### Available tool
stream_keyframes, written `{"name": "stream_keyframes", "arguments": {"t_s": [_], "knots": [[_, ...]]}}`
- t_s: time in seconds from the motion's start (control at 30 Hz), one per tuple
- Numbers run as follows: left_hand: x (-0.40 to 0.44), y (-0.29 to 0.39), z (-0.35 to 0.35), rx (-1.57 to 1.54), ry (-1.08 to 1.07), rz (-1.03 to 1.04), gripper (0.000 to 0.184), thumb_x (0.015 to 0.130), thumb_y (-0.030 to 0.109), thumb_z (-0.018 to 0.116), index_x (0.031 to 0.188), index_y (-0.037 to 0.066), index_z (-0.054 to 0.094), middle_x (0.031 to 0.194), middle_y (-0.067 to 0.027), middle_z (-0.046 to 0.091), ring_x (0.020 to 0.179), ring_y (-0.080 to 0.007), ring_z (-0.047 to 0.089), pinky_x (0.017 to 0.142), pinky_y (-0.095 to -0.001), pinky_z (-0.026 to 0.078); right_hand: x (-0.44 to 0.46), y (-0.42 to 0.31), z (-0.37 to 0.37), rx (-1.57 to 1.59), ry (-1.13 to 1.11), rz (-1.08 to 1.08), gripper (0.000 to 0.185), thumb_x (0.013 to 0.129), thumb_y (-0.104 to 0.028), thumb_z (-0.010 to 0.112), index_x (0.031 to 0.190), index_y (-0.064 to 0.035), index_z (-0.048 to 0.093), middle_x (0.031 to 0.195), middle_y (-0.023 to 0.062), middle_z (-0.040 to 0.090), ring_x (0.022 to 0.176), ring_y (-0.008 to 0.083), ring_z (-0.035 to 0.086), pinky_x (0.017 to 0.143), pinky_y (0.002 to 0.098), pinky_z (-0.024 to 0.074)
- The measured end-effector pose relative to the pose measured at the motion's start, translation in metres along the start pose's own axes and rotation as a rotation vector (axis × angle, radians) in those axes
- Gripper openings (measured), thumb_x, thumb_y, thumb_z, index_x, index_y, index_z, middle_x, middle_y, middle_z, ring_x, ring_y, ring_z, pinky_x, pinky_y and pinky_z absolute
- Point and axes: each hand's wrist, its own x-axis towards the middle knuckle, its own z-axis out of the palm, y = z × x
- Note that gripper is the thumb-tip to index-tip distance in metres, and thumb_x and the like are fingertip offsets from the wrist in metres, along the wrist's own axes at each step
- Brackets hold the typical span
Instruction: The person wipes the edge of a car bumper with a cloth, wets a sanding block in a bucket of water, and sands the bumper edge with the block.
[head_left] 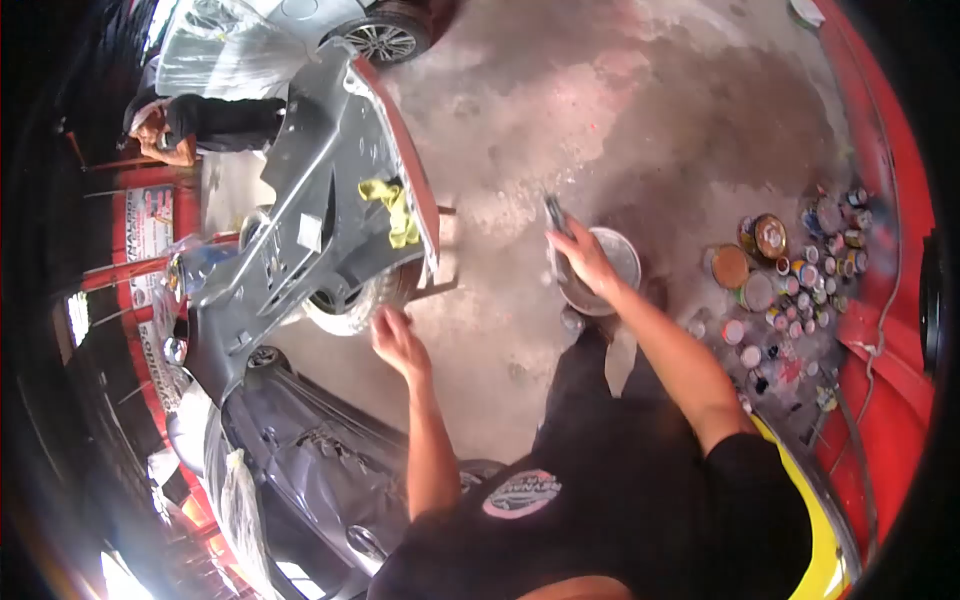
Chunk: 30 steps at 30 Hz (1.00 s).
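My right hand [585, 255] is shut on a dark, narrow block-like object [556, 214], whose exact kind I cannot make out. It is held above a round metal basin [624, 262] near my feet. My left hand [402, 345] hangs in front of a tire [362, 312], fingers loosely bent and slightly blurred, with nothing visible in them. Beyond it stands a large grey car body panel [290, 200], raised off the floor and tilted. A yellow-green cloth [396, 212] drapes over the panel near its reddish edge [408, 150].
Many paint cans [758, 290] crowd the floor at the right beside a red wall [900, 330]. A dark car [320, 470] stands at lower left, and a plastic-draped car [230, 50] at top left. Behind the panel another person [200, 125] leans over. A yellow panel [815, 510] is at lower right.
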Motion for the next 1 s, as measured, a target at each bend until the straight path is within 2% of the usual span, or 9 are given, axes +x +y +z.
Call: {"name": "stream_keyframes", "arguments": {"t_s": [0.1, 0.23, 0.37, 0.4, 0.53, 0.63, 0.73, 0.9, 1.0], "knots": [[0.045, 0.065, 0.009, -0.252, -0.113, 0.093, 0.031, 0.108, 0.022, 0.06, 0.124, -0.004, 0.067, 0.099, -0.0075, 0.067, 0.09, -0.0118, 0.059, 0.082, -0.0283, 0.05, 0.021, -0.051, 0.045, 0.037, -0.088, -0.159, 0.053, 0.104, -0.027, 0.065, 0.15, -0.0023, 0.052, 0.115, 0.0014, 0.064, 0.107, 0.008, 0.056, 0.096, 0.0259, 0.0462], [0.092, 0.119, 0.04, -0.29, -0.37, 0.222, 0.042, 0.107, 0.026, 0.062, 0.134, -0.006, 0.064, 0.116, -0.0143, 0.073, 0.106, -0.0186, 0.067, 0.097, -0.0317, 0.052, 0.02, -0.109, 0.097, 0.126, -0.105, -0.246, 0.053, 0.106, -0.027, 0.065, 0.151, -0.0037, 0.052, 0.116, -0.0003, 0.063, 0.106, 0.0074, 0.055, 0.096, 0.0249, 0.0462], [0.12, 0.102, 0.074, -0.678, -0.711, -0.09, 0.045, 0.105, 0.026, 0.065, 0.139, -0.005, 0.062, 0.118, -0.011, 0.073, 0.104, -0.0152, 0.067, 0.098, -0.0304, 0.05, 0.017, -0.108, 0.139, 0.212, -0.043, -0.356, 0.052, 0.104, -0.024, 0.067, 0.148, 0.0, 0.054, 0.117, 0.0021, 0.069, 0.106, 0.0065, 0.058, 0.094, 0.0257, 0.05], [0.118, 0.102, 0.081, -0.674, -0.654, -0.043, 0.041, 0.104, 0.019, 0.068, 0.136, -0.004, 0.063, 0.104, -0.0051, 0.074, 0.085, -0.0086, 0.065, 0.073, -0.0246, 0.051, 0.013, -0.11, 0.146, 0.222, -0.032, -0.338, 0.05, 0.104, -0.025, 0.066, 0.146, 0.0006, 0.056, 0.119, 0.0023, 0.07, 0.107, 0.006, 0.058, 0.093, 0.0245, 0.0502], [0.128, 0.091, 0.103, -0.878, -0.622, -0.093, 0.032, 0.101, 0.014, 0.07, 0.127, -0.004, 0.067, 0.096, -0.0023, 0.073, 0.077, -0.0086, 0.064, 0.067, -0.0235, 0.05, 0.019, -0.095, 0.159, 0.213, -0.058, -0.346, 0.047, 0.108, -0.029, 0.061, 0.146, -0.002, 0.058, 0.122, 0.0019, 0.068, 0.109, 0.0076, 0.058, 0.095, 0.0277, 0.0493], [0.133, 0.091, 0.111, -0.977, -0.663, -0.122, 0.029, 0.101, 0.014, 0.07, 0.125, -0.003, 0.067, 0.093, -0.0015, 0.072, 0.075, -0.0086, 0.064, 0.064, -0.0229, 0.049, 0.004, -0.093, 0.161, 0.151, -0.048, -0.295, 0.042, 0.108, -0.029, 0.06, 0.141, -0.0042, 0.062, 0.108, 0.0037, 0.067, 0.1, 0.0101, 0.059, 0.087, 0.031, 0.05], [0.126, 0.103, 0.105, -0.969, -0.595, -0.106, 0.023, 0.103, 0.01, 0.064, 0.121, -0.005, 0.066, 0.092, -0.007, 0.072, 0.077, -0.0162, 0.07, 0.07, -0.0277, 0.056, -0.006, -0.097, 0.166, -0.188, 0.15, -0.568, 0.032, 0.106, -0.027, 0.059, 0.129, -0.0065, 0.068, 0.085, 0.0111, 0.059, 0.088, 0.0228, 0.058, 0.081, 0.0361, 0.0489], [0.114, 0.096, 0.121, -1.036, -0.44, -0.132, 0.025, 0.103, 0.001, 0.06, 0.126, -0.006, 0.066, 0.11, -0.0124, 0.074, 0.097, -0.0179, 0.071, 0.089, -0.0311, 0.057, 0.116, -0.12, 0.164, -0.23, 0.249, -0.92, 0.034, 0.107, -0.033, 0.055, 0.105, -0.0025, 0.069, 0.09, 0.0119, 0.066, 0.089, 0.0277, 0.059, 0.084, 0.0408, 0.0483], [0.111, 0.088, 0.122, -0.978, -0.431, -0.147, 0.025, 0.102, 0.0, 0.061, 0.125, -0.005, 0.067, 0.112, -0.0123, 0.074, 0.101, -0.0194, 0.071, 0.092, -0.0325, 0.057, 0.118, -0.107, 0.162, -0.156, 0.12, -0.731, 0.035, 0.107, -0.034, 0.055, 0.109, -0.0036, 0.071, 0.094, 0.0128, 0.069, 0.088, 0.0263, 0.059, 0.084, 0.039, 0.0486]]}}
